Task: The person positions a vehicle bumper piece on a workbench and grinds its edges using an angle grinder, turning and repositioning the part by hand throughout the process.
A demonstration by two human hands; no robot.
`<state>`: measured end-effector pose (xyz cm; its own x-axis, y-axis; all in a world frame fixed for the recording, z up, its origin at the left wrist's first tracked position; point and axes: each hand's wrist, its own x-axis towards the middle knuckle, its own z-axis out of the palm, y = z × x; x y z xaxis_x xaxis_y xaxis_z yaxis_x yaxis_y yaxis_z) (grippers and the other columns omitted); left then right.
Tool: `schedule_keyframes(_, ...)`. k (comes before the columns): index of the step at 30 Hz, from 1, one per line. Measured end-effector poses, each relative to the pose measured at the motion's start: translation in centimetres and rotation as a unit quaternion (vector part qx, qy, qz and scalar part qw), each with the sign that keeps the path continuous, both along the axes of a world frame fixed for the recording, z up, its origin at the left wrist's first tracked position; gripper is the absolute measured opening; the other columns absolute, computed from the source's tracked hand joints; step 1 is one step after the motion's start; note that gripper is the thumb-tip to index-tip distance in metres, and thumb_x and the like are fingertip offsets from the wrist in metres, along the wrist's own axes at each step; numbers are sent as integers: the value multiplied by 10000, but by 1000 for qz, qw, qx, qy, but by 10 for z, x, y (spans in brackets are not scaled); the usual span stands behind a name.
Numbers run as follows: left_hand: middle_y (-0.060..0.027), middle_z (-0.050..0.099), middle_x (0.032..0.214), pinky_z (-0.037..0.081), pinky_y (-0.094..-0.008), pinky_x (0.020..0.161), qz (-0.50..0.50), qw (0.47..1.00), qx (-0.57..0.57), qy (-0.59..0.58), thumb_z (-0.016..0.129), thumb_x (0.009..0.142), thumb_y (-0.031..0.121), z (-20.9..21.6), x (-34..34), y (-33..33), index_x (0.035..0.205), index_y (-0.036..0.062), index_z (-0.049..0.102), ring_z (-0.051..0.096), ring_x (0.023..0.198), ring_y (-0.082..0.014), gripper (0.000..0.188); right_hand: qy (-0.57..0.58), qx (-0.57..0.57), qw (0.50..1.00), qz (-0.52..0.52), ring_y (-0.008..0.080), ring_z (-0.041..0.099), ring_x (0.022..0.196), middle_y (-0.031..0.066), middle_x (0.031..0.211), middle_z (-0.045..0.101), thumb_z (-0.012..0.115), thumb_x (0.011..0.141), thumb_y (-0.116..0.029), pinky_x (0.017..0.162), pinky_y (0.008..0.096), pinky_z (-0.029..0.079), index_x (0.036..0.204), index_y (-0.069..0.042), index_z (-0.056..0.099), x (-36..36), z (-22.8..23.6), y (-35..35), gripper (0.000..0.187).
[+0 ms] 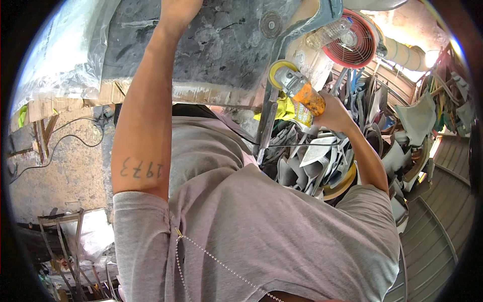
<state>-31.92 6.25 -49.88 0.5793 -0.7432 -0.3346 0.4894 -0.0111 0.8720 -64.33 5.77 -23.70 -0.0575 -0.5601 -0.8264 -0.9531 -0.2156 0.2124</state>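
Note:
My right hand (333, 114) is wrapped round the orange body of an angle grinder (308, 98). The grinder has a metal head and a yellow-rimmed disc, and it is held beside the right end of the workbench (216, 55). My left arm reaches over the dark, scuffed bench top. Only the wrist and back part of my left hand (181, 11) show at the top edge; its fingers lie outside the picture. A round worn disc (271, 24) lies on the bench to the right of that hand.
Clear plastic sheeting (65, 60) covers the bench's left end. A red fan (350, 39), a clear bottle (329, 33) and a grey moulded piece (322, 15) are at the far right. Scrap parts (317, 156) are heaped below the grinder. A black cable (75, 136) runs at left.

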Motion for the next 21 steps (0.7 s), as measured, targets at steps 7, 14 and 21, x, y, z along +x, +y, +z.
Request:
schedule_keyframes(7, -128, 544, 1149, 454, -313, 921, 5, 999, -32, 24, 681, 952, 204, -5, -2, -3, 1302, 15, 348, 526, 1065, -185, 519, -17, -11, 1000, -1, 195, 624, 800, 113, 892, 680, 757, 580, -36, 815, 333, 520, 1086, 46, 624, -16, -5, -18, 530)
schedule_keyframes(14, -134, 542, 1153, 454, -319, 922, 4, 1000, -12, 8, 671, 958, 223, -5, -1, -1, 1306, 16, 332, 524, 1066, -186, 529, -59, -4, 996, -71, 170, 606, 810, 66, 888, 662, 755, 576, -22, 795, 312, 503, 1047, 50, 635, 1, -8, -42, 491)
schedule_keyframes(21, -134, 544, 1147, 472, -320, 888, -3, 999, -28, 40, 673, 954, 212, -5, -3, -3, 1310, 24, 322, 540, 1037, -184, 534, -39, 7, 995, -93, 184, 600, 805, 70, 876, 647, 770, 570, -47, 786, 315, 498, 1054, 54, 618, 3, -7, -47, 517)
